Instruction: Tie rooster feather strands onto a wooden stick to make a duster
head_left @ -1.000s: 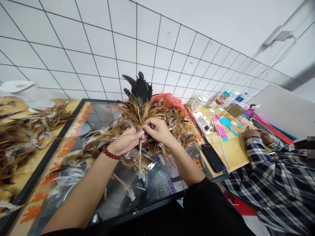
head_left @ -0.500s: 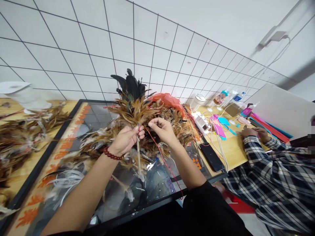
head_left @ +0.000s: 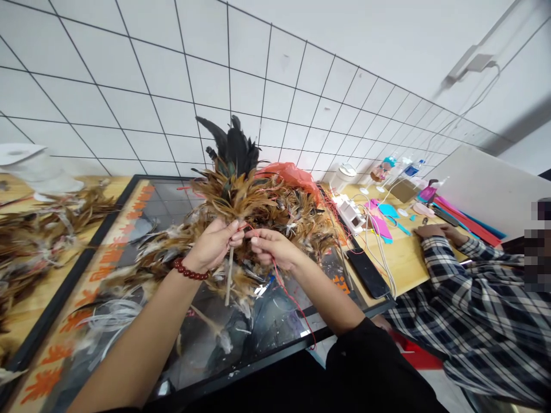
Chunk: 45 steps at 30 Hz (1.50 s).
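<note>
A feather duster with black feathers at its top and brown ones below stands upright in front of me. My left hand is closed around its pale stick, just under the feathers. Beside it, my right hand pinches a red string, which runs from the stick through the fingers and hangs down to the table's front edge. Loose brown feathers lie around and behind both hands.
More feathers lie at the left, near a white roll. White strips rest on the dark glass tabletop. A red plastic bag, a black phone and cables are to the right. A person in a plaid shirt sits further right.
My right hand has moved in and down, closer to the stick, drawing the red string across. The duster's stick has tilted slightly.
</note>
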Each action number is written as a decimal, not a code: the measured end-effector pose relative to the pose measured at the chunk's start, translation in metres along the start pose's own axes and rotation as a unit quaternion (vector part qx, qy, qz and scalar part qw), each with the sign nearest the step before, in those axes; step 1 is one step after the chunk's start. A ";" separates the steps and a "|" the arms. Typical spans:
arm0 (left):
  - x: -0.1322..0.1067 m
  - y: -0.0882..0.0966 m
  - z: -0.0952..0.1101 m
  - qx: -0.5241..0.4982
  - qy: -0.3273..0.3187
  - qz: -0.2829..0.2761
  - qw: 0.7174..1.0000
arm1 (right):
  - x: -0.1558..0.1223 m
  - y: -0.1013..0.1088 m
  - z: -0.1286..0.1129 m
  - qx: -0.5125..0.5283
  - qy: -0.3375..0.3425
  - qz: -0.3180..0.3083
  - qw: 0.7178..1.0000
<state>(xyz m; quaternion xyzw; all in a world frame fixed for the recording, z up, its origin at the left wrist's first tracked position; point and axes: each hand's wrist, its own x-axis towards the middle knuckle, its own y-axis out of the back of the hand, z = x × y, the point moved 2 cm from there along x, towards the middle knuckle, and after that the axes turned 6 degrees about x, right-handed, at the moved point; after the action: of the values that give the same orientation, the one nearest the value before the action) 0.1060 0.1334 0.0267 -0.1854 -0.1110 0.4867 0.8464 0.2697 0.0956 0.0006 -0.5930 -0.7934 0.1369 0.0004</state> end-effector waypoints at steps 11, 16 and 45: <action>-0.001 -0.003 -0.009 0.520 -0.080 0.164 0.834 | -0.038 -0.042 -0.052 -0.605 0.166 0.035 0.778; -0.014 -0.022 -0.004 0.731 -0.049 0.096 0.674 | -0.034 -0.049 -0.087 -0.665 0.164 0.051 0.727; -0.024 0.010 0.042 0.530 -0.126 -0.038 0.838 | -0.058 0.171 -0.060 -0.213 -0.191 -0.050 0.957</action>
<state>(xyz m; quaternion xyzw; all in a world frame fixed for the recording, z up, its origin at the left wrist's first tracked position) 0.0713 0.1258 0.0602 0.3582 0.0512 0.4579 0.8120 0.4577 0.0988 0.0309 -0.5017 -0.8181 0.0752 -0.2707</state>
